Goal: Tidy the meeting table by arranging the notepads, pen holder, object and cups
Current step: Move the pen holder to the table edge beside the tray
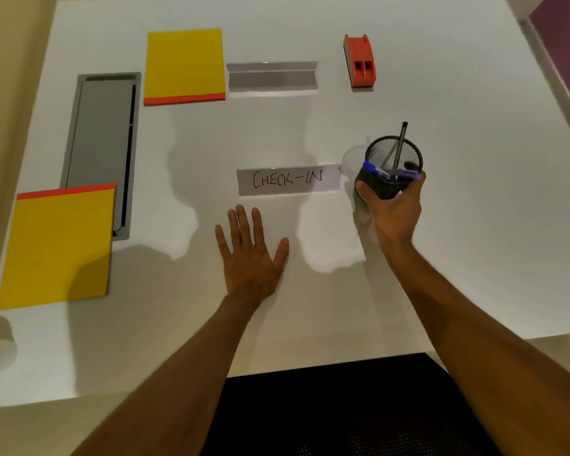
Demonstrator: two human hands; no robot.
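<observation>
Left hand [249,258] lies spread flat on the white table [458,258], just left of and below the "CHECK-IN" card [288,180]. Right hand [394,205] wraps the black wire-mesh pen holder [390,167] just right of that card. Judged light, rigid, top-heavy; grip low around the wall.

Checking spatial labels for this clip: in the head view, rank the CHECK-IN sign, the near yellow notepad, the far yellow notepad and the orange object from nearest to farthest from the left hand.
From the left hand, flat on the table:
1. CHECK-IN sign, just beyond the fingertips.
2. Near yellow notepad, to the left.
3. Far yellow notepad, ahead and left.
4. Orange object, far right corner area.
</observation>
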